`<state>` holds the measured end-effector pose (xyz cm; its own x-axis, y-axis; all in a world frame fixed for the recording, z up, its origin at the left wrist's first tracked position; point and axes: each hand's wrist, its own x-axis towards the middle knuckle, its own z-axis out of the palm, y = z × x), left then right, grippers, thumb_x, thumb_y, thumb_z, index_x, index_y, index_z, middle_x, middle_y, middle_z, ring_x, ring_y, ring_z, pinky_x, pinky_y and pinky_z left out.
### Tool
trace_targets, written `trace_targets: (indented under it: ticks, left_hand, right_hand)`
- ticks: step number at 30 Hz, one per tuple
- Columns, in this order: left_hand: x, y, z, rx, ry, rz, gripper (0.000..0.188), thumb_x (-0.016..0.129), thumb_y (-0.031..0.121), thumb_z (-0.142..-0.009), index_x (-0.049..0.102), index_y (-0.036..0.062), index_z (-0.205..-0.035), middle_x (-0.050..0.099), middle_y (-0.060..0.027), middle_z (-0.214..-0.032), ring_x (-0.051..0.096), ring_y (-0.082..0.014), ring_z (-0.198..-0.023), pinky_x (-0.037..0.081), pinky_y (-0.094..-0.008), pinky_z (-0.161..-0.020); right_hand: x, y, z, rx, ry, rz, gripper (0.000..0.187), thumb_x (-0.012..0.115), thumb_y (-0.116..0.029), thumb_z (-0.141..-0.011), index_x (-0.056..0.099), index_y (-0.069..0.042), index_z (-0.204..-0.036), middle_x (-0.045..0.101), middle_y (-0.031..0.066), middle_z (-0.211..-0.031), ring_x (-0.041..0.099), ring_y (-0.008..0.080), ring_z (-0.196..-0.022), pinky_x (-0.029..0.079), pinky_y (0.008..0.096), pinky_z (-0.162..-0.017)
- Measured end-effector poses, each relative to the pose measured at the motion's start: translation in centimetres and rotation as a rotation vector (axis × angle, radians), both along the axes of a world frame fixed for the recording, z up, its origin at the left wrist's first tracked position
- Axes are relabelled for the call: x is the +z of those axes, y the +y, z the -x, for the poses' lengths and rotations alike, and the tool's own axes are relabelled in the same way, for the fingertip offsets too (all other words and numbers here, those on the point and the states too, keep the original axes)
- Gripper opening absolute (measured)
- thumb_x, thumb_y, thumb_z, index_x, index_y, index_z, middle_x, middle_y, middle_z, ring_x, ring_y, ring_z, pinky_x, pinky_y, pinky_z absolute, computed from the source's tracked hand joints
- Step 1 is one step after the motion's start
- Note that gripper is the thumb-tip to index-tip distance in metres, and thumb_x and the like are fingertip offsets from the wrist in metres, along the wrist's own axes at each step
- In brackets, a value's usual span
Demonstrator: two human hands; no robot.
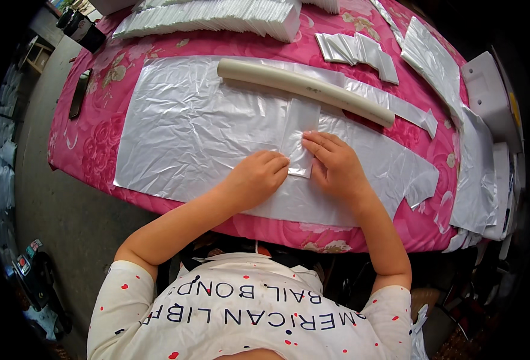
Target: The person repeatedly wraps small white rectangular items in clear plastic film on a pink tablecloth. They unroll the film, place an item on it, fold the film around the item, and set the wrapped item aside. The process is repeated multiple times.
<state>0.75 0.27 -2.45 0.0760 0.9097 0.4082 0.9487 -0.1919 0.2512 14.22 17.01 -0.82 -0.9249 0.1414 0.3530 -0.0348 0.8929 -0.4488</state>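
Observation:
A narrow, folded clear plastic bag (299, 129) lies on top of a wide spread of thin plastic bags (181, 123). My left hand (257, 181) is closed, its fingertips pinching the lower left edge of the folded bag. On the other side, my right hand (338, 168) has its fingers bent over the bag's right edge, with the thumb lower down beside it. Just beyond both hands a long cream plastic pipe (307, 89) rests across the sheets, lying over the far end of the folded bag.
A pink flowered cloth (97, 144) covers the table. Long stacks of folded bags (217, 21) line the far side, with a smaller fanned stack (358, 54) to their right. A phone (80, 94) and a black cup (82, 30) are at left. White foam boxes (490, 90) stand at right.

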Motion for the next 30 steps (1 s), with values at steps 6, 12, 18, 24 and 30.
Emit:
trace_targets:
  ticks: [6,12,18,24,30]
  left_hand:
    - [0.9,0.5,-0.3,0.000,-0.131,0.044,0.011,0.064,0.006,-0.069,0.060,0.0033,-0.079,0.064,-0.0055,-0.091,0.062,-0.0203,-0.083,0.050,-0.0330,-0.079]
    - [1.6,-2.8,-1.3,-0.261,-0.053,-0.004,0.032,0.068,0.020,-0.070,0.061,0.0033,-0.097,0.060,-0.0092,-0.112,0.058,-0.0212,-0.104,0.044,-0.0377,-0.094]
    - [0.5,-3.3,-1.0,-0.137,-0.079,0.087,0.051,0.064,0.020,-0.072,0.052,-0.0021,-0.117,0.059,-0.0130,-0.113,0.057,-0.0248,-0.105,0.042,-0.0374,-0.094]
    - [0.1,-2.8,-1.3,-0.020,-0.234,0.009,0.048,0.063,0.008,-0.071,0.052,-0.0008,-0.117,0.064,-0.0097,-0.100,0.063,-0.0221,-0.086,0.049,-0.0347,-0.075]
    - [1.8,-1.2,-1.6,0.295,-0.559,0.268,0.048,0.065,0.008,-0.077,0.048,-0.0079,-0.119,0.067,-0.0108,-0.077,0.063,-0.0199,-0.060,0.049,-0.0281,-0.055]
  right_hand:
    - [-0.1,0.5,-0.1,0.033,0.019,0.007,0.030,0.057,0.005,-0.064,0.062,0.001,-0.093,0.063,0.0106,-0.100,0.059,0.0268,-0.094,0.049,0.0347,-0.081]
    - [0.2,-2.3,-2.6,0.128,0.010,0.038,0.025,0.062,0.003,-0.062,0.063,-0.002,-0.086,0.064,0.0074,-0.092,0.060,0.0244,-0.084,0.050,0.0334,-0.073]
    - [0.1,-3.1,-3.3,0.114,0.028,0.105,0.024,0.063,0.004,-0.064,0.064,-0.004,-0.087,0.063,0.0066,-0.090,0.060,0.0239,-0.080,0.050,0.0335,-0.069]
    - [-0.2,-3.0,-3.3,-0.062,-0.033,0.341,0.019,0.061,0.000,-0.072,0.066,-0.005,-0.090,0.063,0.0088,-0.078,0.058,0.0247,-0.069,0.048,0.0329,-0.063]
    - [1.5,-3.0,-1.7,-0.365,-0.288,0.745,0.018,0.060,-0.017,-0.083,0.067,-0.001,-0.084,0.062,0.0118,-0.062,0.058,0.0160,-0.053,0.044,0.0296,-0.053]
